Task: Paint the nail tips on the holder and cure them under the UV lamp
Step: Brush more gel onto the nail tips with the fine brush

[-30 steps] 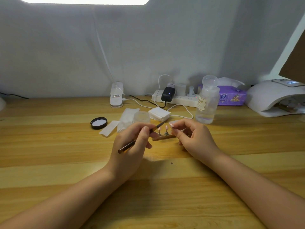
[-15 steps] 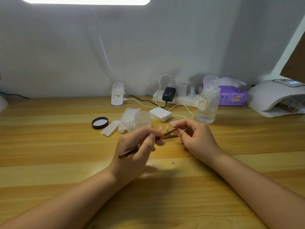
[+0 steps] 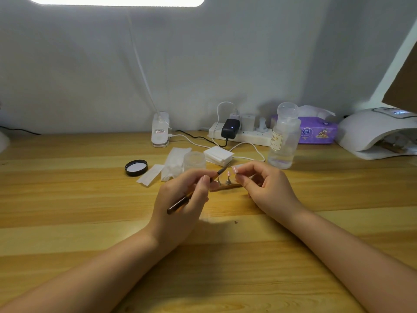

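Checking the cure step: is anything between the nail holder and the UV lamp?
The clear bottle stands near the straight line from the holder to the UV lamp at far right; the right hand, at the holder's end, could go round in front.

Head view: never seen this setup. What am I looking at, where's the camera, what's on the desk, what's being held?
There is no machine here: a person works with two bare hands, and the one camera sits on their head, looking forward and down.

The left hand grips a thin brush, its tip pointing toward the small pink nail tips standing on pegs on a wooden holder. The right hand pinches at the holder's right end, seemingly steadying it.

On the wooden desk behind them: a black jar lid, a clear jar, white wipes, a stack of white pads, a clear liquid bottle, a power strip, a purple tissue pack, and at far right the white UV lamp. It appears to hold something inside; what exactly is too blurred to tell.
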`<state>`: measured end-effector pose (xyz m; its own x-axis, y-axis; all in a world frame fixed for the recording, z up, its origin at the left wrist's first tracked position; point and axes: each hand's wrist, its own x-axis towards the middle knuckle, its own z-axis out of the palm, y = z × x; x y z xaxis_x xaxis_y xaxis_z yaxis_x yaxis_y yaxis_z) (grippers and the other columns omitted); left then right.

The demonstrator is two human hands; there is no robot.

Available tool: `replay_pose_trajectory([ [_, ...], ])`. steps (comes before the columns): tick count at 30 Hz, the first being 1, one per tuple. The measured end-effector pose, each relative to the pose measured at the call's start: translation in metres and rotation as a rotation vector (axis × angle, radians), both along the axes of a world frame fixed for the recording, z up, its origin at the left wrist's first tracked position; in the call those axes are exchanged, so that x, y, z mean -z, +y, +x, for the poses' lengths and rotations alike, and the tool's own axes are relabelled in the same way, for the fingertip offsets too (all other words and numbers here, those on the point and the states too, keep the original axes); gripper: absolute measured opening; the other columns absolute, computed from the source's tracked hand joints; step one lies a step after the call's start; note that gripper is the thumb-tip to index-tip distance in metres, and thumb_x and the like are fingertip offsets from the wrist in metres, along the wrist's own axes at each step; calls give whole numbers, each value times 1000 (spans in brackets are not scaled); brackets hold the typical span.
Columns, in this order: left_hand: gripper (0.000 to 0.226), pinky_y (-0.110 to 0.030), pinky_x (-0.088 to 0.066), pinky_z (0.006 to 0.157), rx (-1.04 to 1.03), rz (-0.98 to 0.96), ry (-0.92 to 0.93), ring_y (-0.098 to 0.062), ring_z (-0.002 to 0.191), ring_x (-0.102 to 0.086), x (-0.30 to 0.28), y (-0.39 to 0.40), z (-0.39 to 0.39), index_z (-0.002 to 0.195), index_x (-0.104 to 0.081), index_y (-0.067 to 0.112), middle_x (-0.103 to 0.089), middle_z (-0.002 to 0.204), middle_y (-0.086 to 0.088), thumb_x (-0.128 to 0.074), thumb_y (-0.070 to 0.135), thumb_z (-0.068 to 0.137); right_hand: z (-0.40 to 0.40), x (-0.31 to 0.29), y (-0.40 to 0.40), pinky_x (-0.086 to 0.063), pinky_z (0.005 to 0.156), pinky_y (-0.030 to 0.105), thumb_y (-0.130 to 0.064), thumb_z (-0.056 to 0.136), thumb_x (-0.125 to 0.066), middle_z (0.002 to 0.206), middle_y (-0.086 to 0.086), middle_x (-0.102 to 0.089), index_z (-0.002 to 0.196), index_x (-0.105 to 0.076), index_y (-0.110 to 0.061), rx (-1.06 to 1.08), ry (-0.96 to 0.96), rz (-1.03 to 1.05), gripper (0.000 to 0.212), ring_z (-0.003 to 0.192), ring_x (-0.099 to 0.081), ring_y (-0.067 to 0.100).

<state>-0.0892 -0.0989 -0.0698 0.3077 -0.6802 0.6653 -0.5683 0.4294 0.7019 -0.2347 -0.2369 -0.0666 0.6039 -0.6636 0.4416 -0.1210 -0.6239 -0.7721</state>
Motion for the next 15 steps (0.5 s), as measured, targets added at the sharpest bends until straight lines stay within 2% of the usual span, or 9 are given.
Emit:
replay_pose_trajectory([
  [3, 33, -27, -56, 69, 28, 0, -24, -11, 86, -70, 0, 0, 0, 111, -68, 4, -74, 95, -2, -49, 26, 94, 0, 0, -1, -41, 53, 14, -13, 88, -66, 76, -15, -66, 93, -69, -28, 17, 1, -29, 16, 61, -53, 1],
  [7, 32, -29, -55, 68, 55, 34, -18, -14, 88, -70, 0, 1, 1, 110, -70, 7, -74, 93, -1, -50, 26, 93, 1, 3, -2, -41, 52, 19, -11, 87, -66, 74, -13, -66, 91, -70, -26, 52, -16, -37, 16, 58, -50, 4],
  [11, 30, -18, -51, 67, 70, 28, -36, -9, 83, -70, 1, 3, 0, 103, -71, 5, -73, 86, 1, -49, 23, 93, 1, 4, -3, -36, 48, 11, -11, 88, -66, 66, -14, -63, 90, -69, -28, 81, -32, -26, 18, 53, -47, 1],
  [15, 31, -20, -51, 67, 30, -2, -75, -5, 80, -67, -1, 3, -1, 108, -68, 6, -72, 89, 4, -48, 24, 94, 1, 3, -3, -35, 48, 10, -10, 87, -67, 64, -17, -61, 88, -68, -30, 79, -36, -39, 20, 52, -47, 0],
])
